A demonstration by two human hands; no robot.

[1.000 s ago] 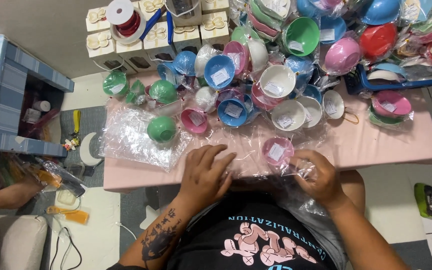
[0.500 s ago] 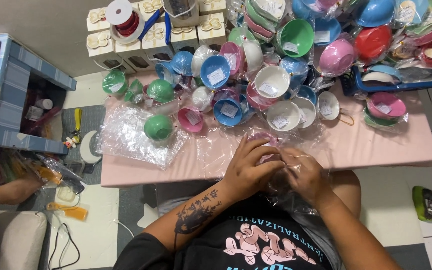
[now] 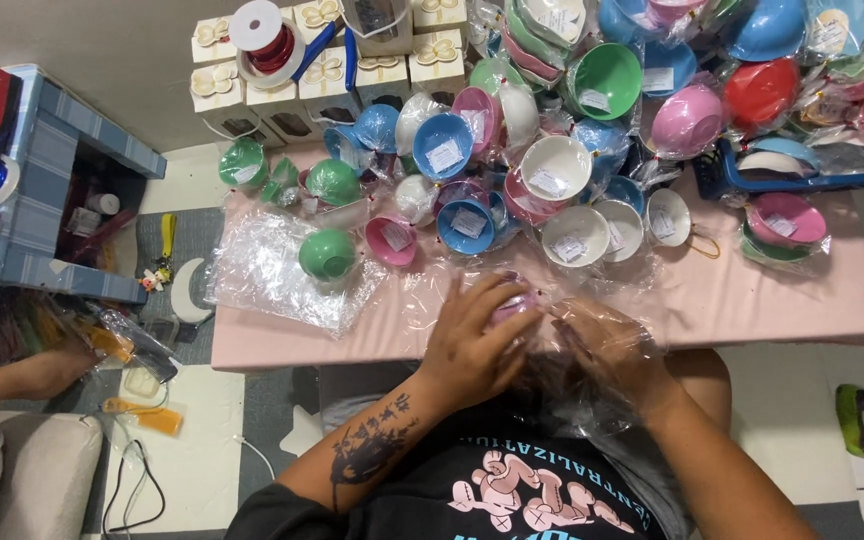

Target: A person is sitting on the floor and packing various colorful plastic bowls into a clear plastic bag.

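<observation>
Your two hands are meeting at the near edge of the pink bench (image 3: 802, 300). Left hand (image 3: 472, 345) is curling over a small pink bowl (image 3: 512, 305), fingers closed around it; a second ago that hand was lying flat beside the bowl. Right hand (image 3: 607, 345) is gripping clear cellophane wrap (image 3: 592, 390), which is now bunching over your wrist and lap instead of lying spread out. Judgement: the wrapping is moving from laying out to gathering the film around the bowl. Further out, a green bowl (image 3: 328, 254) is sitting on a loose cellophane sheet (image 3: 262, 270); beyond, wrapped coloured bowls (image 3: 562, 170) are piling up beside small cream boxes (image 3: 282, 85).
</observation>
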